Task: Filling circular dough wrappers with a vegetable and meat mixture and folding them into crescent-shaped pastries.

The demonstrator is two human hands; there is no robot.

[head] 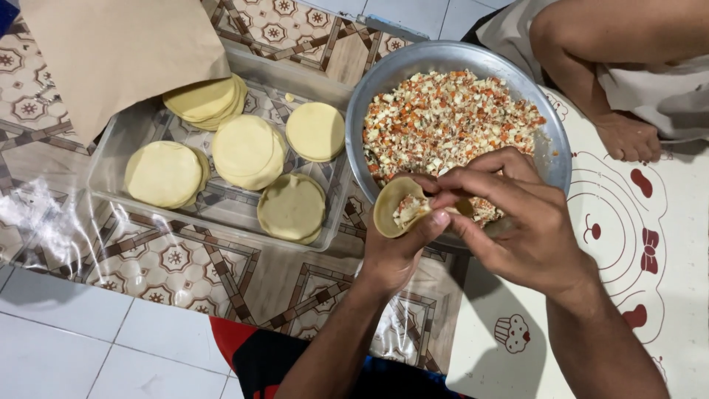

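Nearest the camera, the left hand (pixel 395 255) cups a round dough wrapper (pixel 395 207) in its curled fingers, thumb pressed along the lower edge so the disc bends into a shallow pocket that keeps the filling from spilling. At its three o'clock the right hand (pixel 517 229) has its fingers pinched narrow on a small spoon-like tool (pixel 464 207), mostly hidden, whose tip rests on the chopped filling in the wrapper. Both hands hover over the near rim of a metal bowl (pixel 557 159), probably so that crumbs fall back in. The bowl holds a heap of diced orange, white and tan filling (pixel 443 122). At nine o'clock of the bowl, a clear plastic tray (pixel 103 159) carries five short stacks of dough rounds (pixel 244 148), partly covered by brown paper (pixel 118 52). At one o'clock, another person's bare foot (pixel 628 137) rests on a printed mat (pixel 665 251).
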